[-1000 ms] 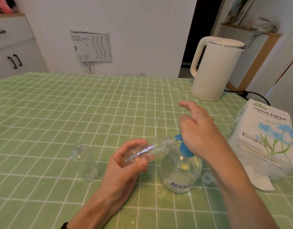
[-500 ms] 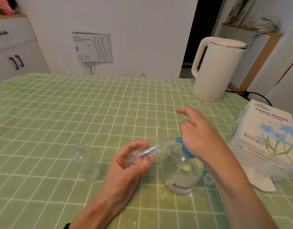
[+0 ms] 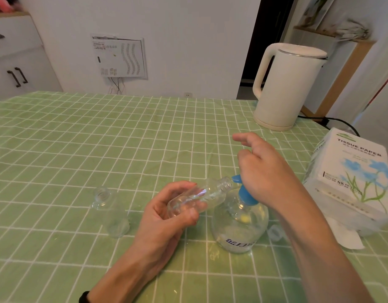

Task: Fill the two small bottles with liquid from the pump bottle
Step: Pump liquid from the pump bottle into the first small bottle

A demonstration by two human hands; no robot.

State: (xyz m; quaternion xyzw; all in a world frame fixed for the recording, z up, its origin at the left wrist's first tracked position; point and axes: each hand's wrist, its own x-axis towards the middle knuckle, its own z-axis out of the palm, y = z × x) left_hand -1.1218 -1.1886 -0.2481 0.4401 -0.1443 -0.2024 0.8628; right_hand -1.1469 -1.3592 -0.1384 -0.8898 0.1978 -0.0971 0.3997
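Nothing shifted since earlier frame. Table (image 3: 101, 138): open cloth left and beyond. Pump bottle (image 3: 239, 232): right hand (image 3: 267, 171) rests loose-fingered on its pump. Left hand (image 3: 164, 226) grips tilted small bottle (image 3: 201, 195), mouth at nozzle. Second small bottle (image 3: 111, 213) upright, apart left

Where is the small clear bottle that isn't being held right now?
In the head view, the small clear uncapped bottle stands on the green checked tablecloth, just left of the left hand and not touching it.

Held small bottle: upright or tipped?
Tipped. The left hand holds the bottle nearly on its side, mouth at the blue spout.
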